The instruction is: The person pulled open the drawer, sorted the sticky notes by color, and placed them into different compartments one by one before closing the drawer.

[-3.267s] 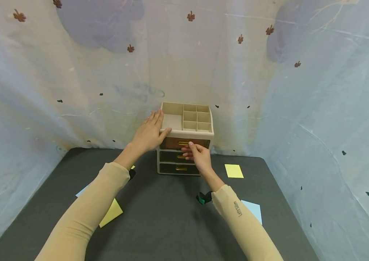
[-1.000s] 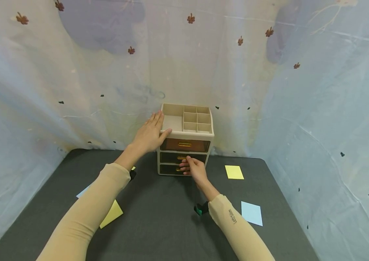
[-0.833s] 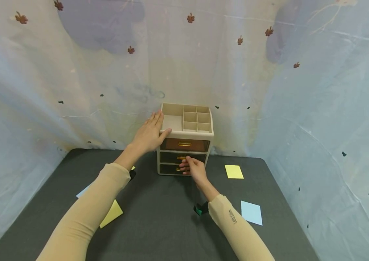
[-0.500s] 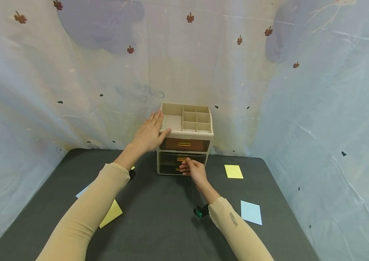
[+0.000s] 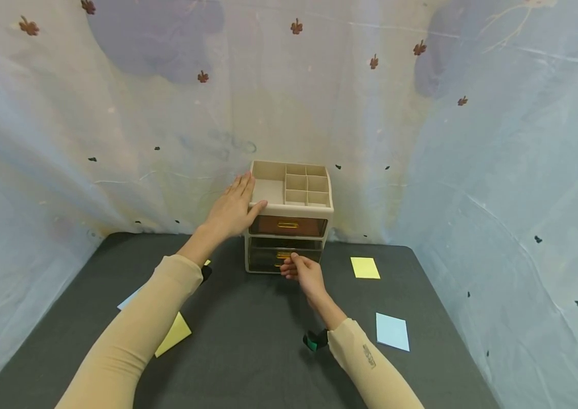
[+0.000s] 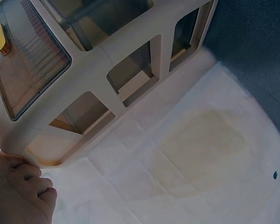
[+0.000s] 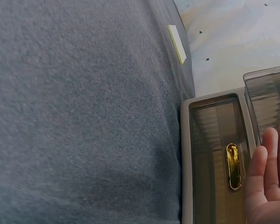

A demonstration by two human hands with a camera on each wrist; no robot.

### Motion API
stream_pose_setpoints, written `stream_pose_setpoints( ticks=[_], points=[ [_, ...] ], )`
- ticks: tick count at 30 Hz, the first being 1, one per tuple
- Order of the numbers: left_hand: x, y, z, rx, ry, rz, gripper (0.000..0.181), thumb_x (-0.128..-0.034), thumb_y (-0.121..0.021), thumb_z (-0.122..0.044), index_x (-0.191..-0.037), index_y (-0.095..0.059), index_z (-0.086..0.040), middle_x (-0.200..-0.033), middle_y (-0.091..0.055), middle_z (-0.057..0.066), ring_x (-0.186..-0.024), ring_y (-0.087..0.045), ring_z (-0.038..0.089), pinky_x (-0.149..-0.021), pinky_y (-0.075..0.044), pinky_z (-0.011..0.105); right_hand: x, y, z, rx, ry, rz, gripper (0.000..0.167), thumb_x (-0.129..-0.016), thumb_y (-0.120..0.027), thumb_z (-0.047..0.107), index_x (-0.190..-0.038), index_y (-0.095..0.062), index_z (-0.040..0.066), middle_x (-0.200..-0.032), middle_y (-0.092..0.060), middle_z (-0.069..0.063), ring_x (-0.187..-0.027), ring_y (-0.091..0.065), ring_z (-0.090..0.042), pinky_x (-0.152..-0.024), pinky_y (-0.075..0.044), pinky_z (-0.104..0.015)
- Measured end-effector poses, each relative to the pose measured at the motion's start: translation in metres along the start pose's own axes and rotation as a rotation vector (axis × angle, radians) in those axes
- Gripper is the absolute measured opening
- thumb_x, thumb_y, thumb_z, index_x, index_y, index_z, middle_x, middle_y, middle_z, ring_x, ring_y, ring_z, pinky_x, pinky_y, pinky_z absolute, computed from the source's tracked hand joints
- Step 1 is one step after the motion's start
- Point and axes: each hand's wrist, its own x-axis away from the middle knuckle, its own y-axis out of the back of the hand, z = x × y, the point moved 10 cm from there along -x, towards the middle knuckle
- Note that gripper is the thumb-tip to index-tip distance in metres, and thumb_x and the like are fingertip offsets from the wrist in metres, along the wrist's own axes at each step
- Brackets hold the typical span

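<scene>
A beige desktop organizer (image 5: pixel 331 196) stands against the backdrop, with divided compartments on top and three dark see-through drawers below. Its middle drawer (image 5: pixel 260 259) sticks out partway, overhanging the bottom one. My right hand (image 5: pixel 308 275) pinches that drawer's gold handle (image 5: pixel 283 255) between thumb and index finger, the other fingers beneath. In the right wrist view several fingers of the right hand (image 7: pixel 270 186) show beside the pulled-out drawer (image 7: pixel 266 100); the pinch itself is out of frame. My left hand (image 5: pixel 229 210) rests on the organizer's upper left edge, fingers straight, thumb at the front rim.
The top drawer (image 5: pixel 268 225) and the bottom drawer (image 7: pixel 210 140) sit in the frame. Yellow notes (image 5: pixel 365 267) and blue notes (image 5: pixel 393 332) lie on the dark tabletop (image 5: pixel 248 341) at both sides. A patterned curtain (image 5: pixel 289 102) hangs behind.
My right hand has gone from the top drawer's handle down to the middle one's and has drawn the middle drawer outward toward me. The left hand has stayed in place.
</scene>
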Motion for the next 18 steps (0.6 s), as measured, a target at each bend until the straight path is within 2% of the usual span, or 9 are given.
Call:
stream_pose_setpoints(
  ticks=[4, 10, 14, 18],
  points=[
    [0.0, 0.001, 0.0, 0.001, -0.002, -0.006, 0.085, -0.1102, -0.03, -0.059, -0.165, -0.008, 0.002, -0.173, -0.003, 0.02, -0.16, -0.006, 0.039, -0.129, -0.013, 0.053, 0.006, 0.002, -0.002, 0.011, 0.021, -0.022, 0.049, -0.112, -0.05, 0.032, -0.117, -0.068, -0.014, -0.105, -0.076, -0.024, -0.096, -0.075, -0.036, -0.091, -0.059, -0.052],
    [0.0, 0.0, 0.001, 0.006, 0.0, 0.0, 0.085, -0.11, -0.029, -0.06, -0.165, -0.005, 0.0, -0.173, -0.001, 0.019, -0.16, -0.005, 0.038, -0.129, -0.011, 0.051, 0.019, 0.002, -0.002, 0.02, 0.038, -0.029, 0.048, -0.112, -0.051, 0.031, -0.113, -0.07, -0.013, -0.099, -0.078, -0.019, -0.088, -0.076, -0.026, -0.093, -0.057, -0.059],
    [0.0, 0.0, 0.001, 0.01, -0.002, -0.007, 0.086, -0.1099, -0.029, -0.06, -0.165, -0.006, 0.001, -0.173, -0.002, 0.019, -0.16, -0.005, 0.039, -0.129, -0.011, 0.052, 0.026, 0.001, -0.004, 0.011, 0.035, -0.031, 0.045, -0.111, -0.053, 0.033, -0.109, -0.073, -0.007, -0.1, -0.077, -0.02, -0.09, -0.076, -0.031, -0.092, -0.058, -0.057],
    [0.0, -0.001, 0.002, 0.01, -0.006, -0.014, 0.086, -0.1095, -0.029, -0.061, -0.166, -0.007, 0.001, -0.173, -0.001, 0.018, -0.16, -0.006, 0.038, -0.129, -0.013, 0.052, 0.033, -0.001, -0.004, -0.01, 0.038, -0.014, 0.042, -0.111, -0.053, 0.032, -0.109, -0.074, -0.005, -0.103, -0.076, -0.025, -0.097, -0.073, -0.042, -0.085, -0.062, -0.046]
  ],
)
